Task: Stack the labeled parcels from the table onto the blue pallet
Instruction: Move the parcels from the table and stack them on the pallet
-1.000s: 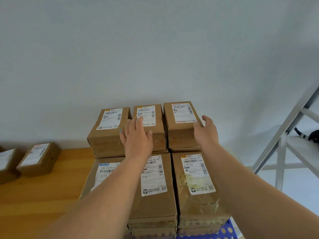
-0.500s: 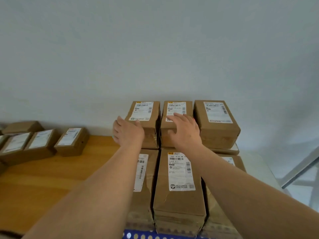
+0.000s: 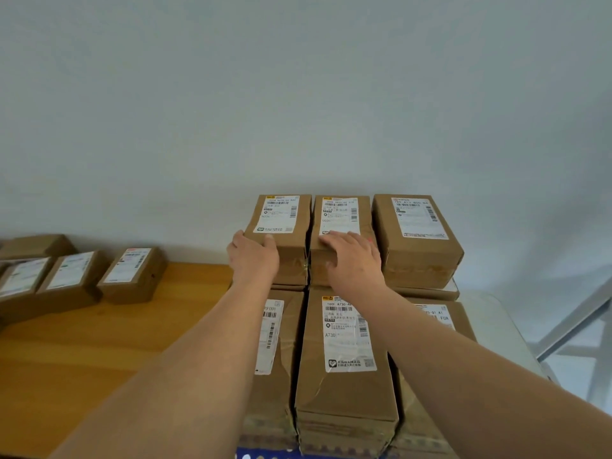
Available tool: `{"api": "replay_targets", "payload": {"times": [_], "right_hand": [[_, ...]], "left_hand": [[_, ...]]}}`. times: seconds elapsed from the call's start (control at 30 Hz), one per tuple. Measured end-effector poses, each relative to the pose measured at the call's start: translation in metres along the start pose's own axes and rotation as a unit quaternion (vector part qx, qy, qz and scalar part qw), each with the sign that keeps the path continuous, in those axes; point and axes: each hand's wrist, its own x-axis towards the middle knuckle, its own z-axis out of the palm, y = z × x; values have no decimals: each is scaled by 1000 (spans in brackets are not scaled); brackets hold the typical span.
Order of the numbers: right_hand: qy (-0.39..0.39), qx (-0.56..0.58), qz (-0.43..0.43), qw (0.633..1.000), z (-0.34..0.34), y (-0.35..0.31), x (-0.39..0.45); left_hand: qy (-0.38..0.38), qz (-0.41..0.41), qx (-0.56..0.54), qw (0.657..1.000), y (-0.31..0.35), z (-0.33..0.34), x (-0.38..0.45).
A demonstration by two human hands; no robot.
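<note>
Pale wall backs the wooden bench (image 3: 99,352), where brown cardboard labeled parcels (image 3: 132,273) wait far left of both hands. Left hand (image 3: 253,260) grips the stack's top-left brown box (image 3: 281,226); right hand (image 3: 354,260) lies flat, fingers (image 3: 334,241) apparently relaxed, on the middle box (image 3: 341,217), long axes pointing wallward; blue pallet (image 3: 265,454) peeks below

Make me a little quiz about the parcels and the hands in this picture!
1. True or false: the left hand touches the far-left parcel of the top row.
2. How many parcels make up the top far row of the stack?
3. Where does the right hand rest: A on the wooden table, B on the middle top parcel, C on the blue pallet?

Key: 1 true; 2 three; 3 B.
</note>
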Motion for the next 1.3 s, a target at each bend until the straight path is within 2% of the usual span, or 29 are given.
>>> {"api": "replay_targets", "payload": {"times": [0.27,0.37,0.43,0.5,0.6,0.67,0.73,0.83,0.9,1.3], "right_hand": [[-4,2,-2,1000,-1,0,-2],[38,23,-2,999,-4,4,-4],[88,35,18,995,-12,10,-6],[143,39,58,987,-22,20,-9],[204,51,136,968,-37,38,-12],[238,85,196,948,-44,51,-15],[256,131,257,923,-48,64,-17],[235,210,322,893,-50,81,-21],[207,253,332,885,-50,87,-22],[175,261,319,894,-56,87,-27]], "left_hand": [[2,-25,-2,1000,0,2,4],[26,-23,16,999,3,3,-3],[70,31,62,995,7,5,-13],[90,141,107,980,13,11,-25],[-2,276,171,946,31,28,-45],[-76,311,204,925,41,41,-60],[-115,314,217,917,45,52,-70],[-134,308,243,910,45,60,-77],[-133,309,251,907,44,61,-79],[-136,306,268,904,41,59,-80]]}}
